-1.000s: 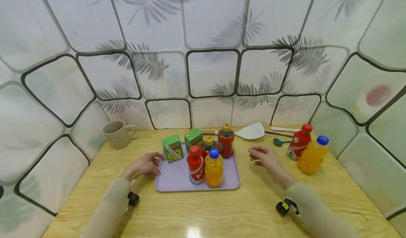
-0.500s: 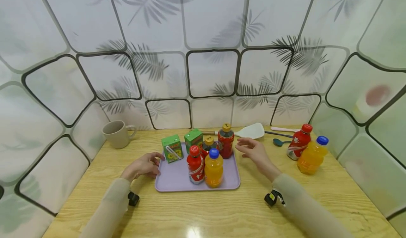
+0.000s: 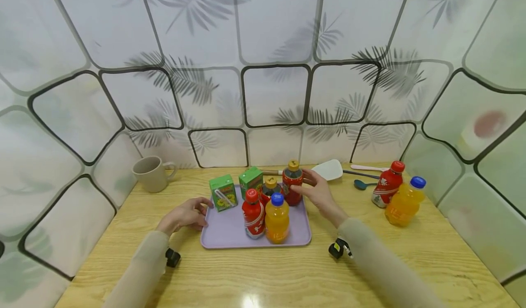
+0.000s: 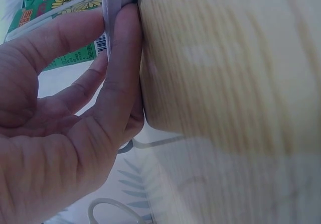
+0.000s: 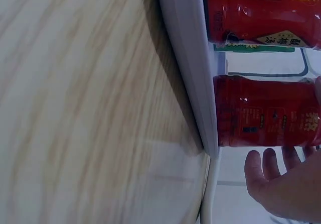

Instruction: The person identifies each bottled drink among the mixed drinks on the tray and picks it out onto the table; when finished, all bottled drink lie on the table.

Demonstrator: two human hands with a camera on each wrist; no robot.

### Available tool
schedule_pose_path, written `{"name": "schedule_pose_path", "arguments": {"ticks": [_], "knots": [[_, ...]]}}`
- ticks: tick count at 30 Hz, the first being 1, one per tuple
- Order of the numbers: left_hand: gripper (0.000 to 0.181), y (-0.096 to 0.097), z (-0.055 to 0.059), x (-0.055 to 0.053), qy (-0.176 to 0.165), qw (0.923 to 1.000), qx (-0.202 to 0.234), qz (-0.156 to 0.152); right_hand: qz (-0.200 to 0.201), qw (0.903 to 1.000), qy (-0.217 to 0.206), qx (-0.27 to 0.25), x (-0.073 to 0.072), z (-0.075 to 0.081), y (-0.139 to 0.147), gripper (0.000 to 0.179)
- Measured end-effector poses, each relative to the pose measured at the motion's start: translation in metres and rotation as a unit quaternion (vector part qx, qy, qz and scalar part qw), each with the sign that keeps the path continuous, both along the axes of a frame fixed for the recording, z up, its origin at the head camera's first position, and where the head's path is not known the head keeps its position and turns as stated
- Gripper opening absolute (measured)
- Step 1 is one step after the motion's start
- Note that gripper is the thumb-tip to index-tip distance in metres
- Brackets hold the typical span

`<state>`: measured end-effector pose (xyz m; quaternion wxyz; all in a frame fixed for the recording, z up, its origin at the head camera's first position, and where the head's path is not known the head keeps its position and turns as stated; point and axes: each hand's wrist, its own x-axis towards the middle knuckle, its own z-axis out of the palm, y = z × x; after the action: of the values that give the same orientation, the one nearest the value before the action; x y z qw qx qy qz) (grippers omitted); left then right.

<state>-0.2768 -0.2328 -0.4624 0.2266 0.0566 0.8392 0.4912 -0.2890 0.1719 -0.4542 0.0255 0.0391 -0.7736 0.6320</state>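
The left hand (image 3: 184, 214) holds the left edge of a lilac tray (image 3: 228, 234); in the left wrist view its digits lie on both sides of the rim. At the tray's right back corner the right hand (image 3: 319, 193) grips a dark-red drink bottle (image 3: 289, 182) with a yellow cap, thumb across its front. The bottle (image 5: 266, 113) stands upright on the tray. Other drinks stand on the tray: a second yellow-capped bottle (image 3: 270, 185), a red-capped bottle (image 3: 252, 214), an orange juice bottle (image 3: 277, 221), and two green drink cartons, left (image 3: 222, 190) and right (image 3: 249, 179).
A beige mug (image 3: 150, 173) stands at the back left. Behind the tray lie a white spatula (image 3: 330, 169), a dark teal spoon (image 3: 360, 184) and a pink-handled utensil (image 3: 365, 167). Far right stand another red bottle (image 3: 386, 185) and orange juice bottle (image 3: 404, 204).
The right hand has moved left from the table beside the tray to the dark-red bottle and taken hold of it. The left hand and the tray have stayed put.
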Motion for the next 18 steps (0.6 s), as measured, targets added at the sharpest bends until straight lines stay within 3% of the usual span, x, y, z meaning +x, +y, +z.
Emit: {"name": "schedule_pose_path", "arguments": {"ticks": [10,18], "knots": [[0.056,0.0018,0.0031,0.0026,0.003,1.0,0.001,-0.006,-0.002,0.9996,0.007,-0.026,-0.0058,0.0032,-0.0095,0.072],[0.055,0.004,0.0011,0.001,0.003,1.0,-0.005,0.0,-0.03,0.9982,0.052,0.01,-0.0049,0.0018,-0.0084,0.068]]}}
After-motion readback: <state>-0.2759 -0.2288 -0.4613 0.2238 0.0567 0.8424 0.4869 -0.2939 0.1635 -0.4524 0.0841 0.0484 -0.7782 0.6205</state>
